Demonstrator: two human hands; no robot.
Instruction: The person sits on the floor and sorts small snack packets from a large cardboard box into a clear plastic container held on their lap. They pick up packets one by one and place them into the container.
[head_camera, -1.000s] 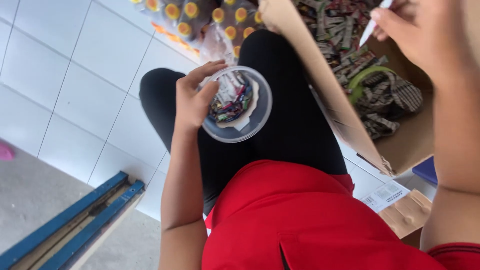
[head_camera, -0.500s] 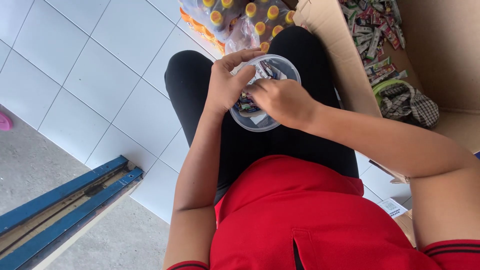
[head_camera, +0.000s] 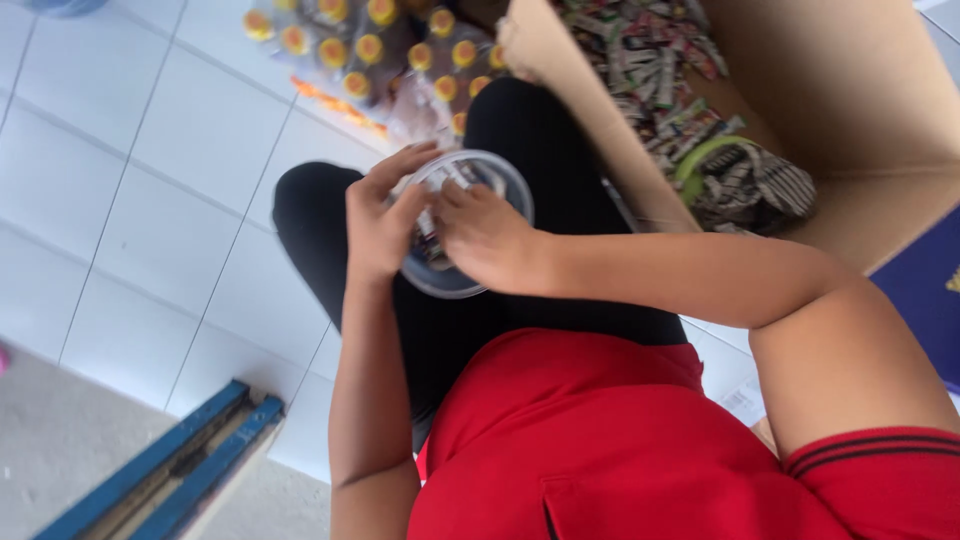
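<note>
- A large open cardboard box (head_camera: 850, 110) sits at the right, holding many small packets (head_camera: 655, 60).
- A clear round plastic container (head_camera: 462, 225) rests over the person's lap; keeping it level and braced would likely stop packets spilling.
- The left hand (head_camera: 380, 225) wraps its near-left rim, fingers curled on it.
- The right hand (head_camera: 488, 238) reaches inside, fingers bunched together; whether they pinch anything cannot be told.

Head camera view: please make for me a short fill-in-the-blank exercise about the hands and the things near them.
1. The left hand holds a clear round ____ on the lap.
2. The right hand reaches ____ it.
3. The open cardboard box beside the knee holds many small ____.
4. The capped bottles stand on a white ____ floor.

Missing words: container; into; packets; tiled
</note>
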